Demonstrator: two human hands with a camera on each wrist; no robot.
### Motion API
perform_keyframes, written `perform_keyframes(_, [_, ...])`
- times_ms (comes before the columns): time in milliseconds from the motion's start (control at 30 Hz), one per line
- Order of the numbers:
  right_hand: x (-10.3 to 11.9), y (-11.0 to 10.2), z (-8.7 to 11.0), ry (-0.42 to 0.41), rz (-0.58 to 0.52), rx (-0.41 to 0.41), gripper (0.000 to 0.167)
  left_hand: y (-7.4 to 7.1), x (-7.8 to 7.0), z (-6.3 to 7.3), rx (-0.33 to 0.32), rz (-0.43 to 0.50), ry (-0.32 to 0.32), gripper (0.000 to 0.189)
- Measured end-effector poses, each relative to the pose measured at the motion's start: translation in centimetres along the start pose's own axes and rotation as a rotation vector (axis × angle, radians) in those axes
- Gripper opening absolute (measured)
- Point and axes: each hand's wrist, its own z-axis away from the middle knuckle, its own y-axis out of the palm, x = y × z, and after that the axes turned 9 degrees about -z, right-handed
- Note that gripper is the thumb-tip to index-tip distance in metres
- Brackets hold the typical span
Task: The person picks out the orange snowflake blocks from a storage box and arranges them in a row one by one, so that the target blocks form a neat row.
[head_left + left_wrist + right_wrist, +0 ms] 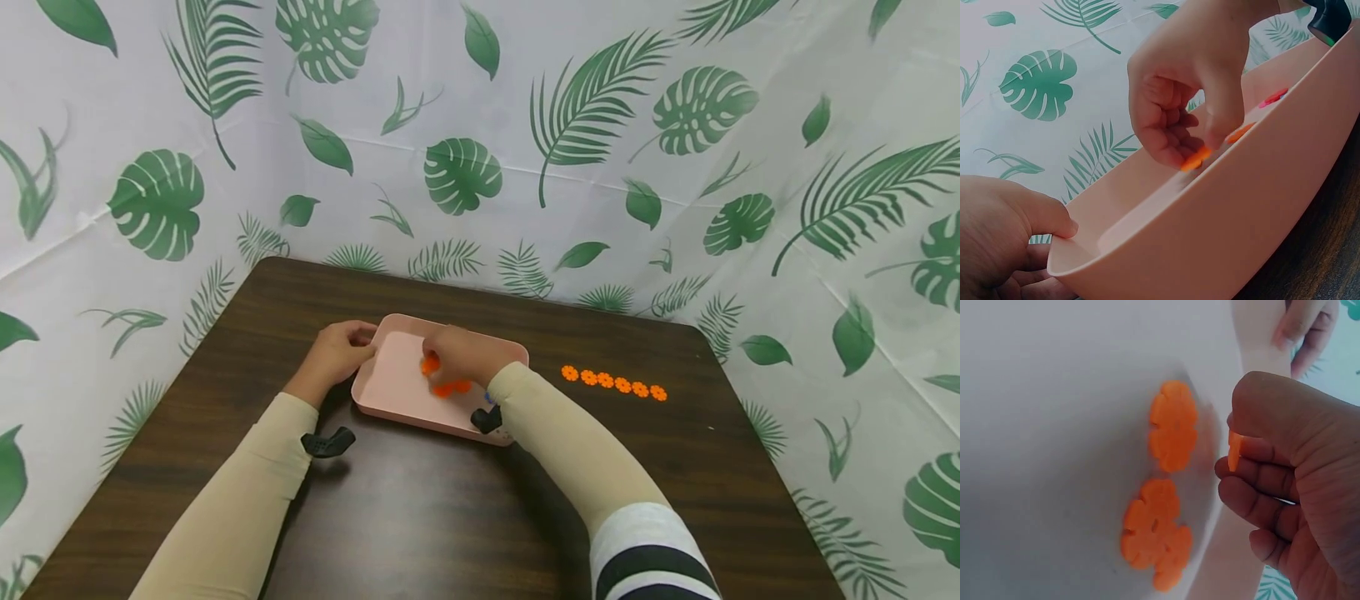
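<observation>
A shallow pink tray [397, 400] stands on the table, and my left hand [335, 354] grips its left rim between thumb and fingers. Over the tray, my right hand [457, 354] pinches an orange flower-shaped disc [1234, 450] between thumb and fingertips. In the right wrist view that piece is seen edge-on. Below it on the tray floor lie more orange flower-shaped discs [1173, 427], some overlapping. A red-pink piece [1274, 97] shows farther along the tray in the left wrist view. A blue piece [489, 398] is partly hidden by the right wrist.
To the right of the tray, several orange flower discs [606, 380] lie in a straight row on the dark wooden table [420, 517]. A white cloth with green leaves [510, 225] hangs behind the table. Each wrist carries a black camera mount [328, 442].
</observation>
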Motion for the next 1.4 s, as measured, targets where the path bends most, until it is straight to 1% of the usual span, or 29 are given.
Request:
perform_keyframes(167, [-0.6,-0.8,0.4,-0.038,0.061,-0.06,0.017,0.1,-0.1,0.1,0.001,0.006,0.003,0.043])
perform_keyframes(233, [-0.9,-1.3,0.8,-0.04,0.071,-0.091,0.019,0.1,-0.1,0.1,0.002,0.009,0.006,0.043])
perform_keyframes(333, [-1.4,-2.2,1.8,-0.018,0.048,-0.12,0.022,0.1,-0.2,0.1,-0.001,0.005,0.015,0.043])
perform_keyframes(433, [-2.2,-3.0,3.2,0.006,0.013,-0.16,0.027,0.0,-0.2,0.2,-0.002,0.001,0.014,0.044])
perform_keyframes(600, [-5.0,-4.4,6.2,0.084,-0.042,-0.231,0.033,0.2,-0.1,0.1,0.001,0.0,0.006,0.044])
perform_keyframes(767, [-8.5,-5.6,10.0,0.186,-0.089,-0.296,0.03,0.1,-0.2,0.1,0.006,-0.006,0.003,0.045])
perform_keyframes(933, [-12.1,-6.4,14.9,0.277,-0.156,-0.373,0.026,0.1,-0.3,0.1,0.022,-0.01,-0.01,0.047])
perform_keyframes(1000, [-13.6,-6.4,16.8,0.312,-0.18,-0.389,0.025,0.0,-0.3,0.1,0.026,-0.011,-0.018,0.047])
perform_keyframes(1200, [-18.1,-5.2,22.2,0.414,-0.188,-0.422,0.031,0.1,-0.3,0.3,0.026,-0.019,-0.027,0.047])
perform_keyframes(1333, [-21.2,-3.9,25.1,0.472,-0.174,-0.462,0.032,0.1,-0.4,0.3,0.029,-0.017,-0.026,0.047])
perform_keyframes(1400, [-22.3,-3.3,26.3,0.498,-0.172,-0.481,0.033,0.2,-0.5,0.3,0.031,-0.018,-0.027,0.047])
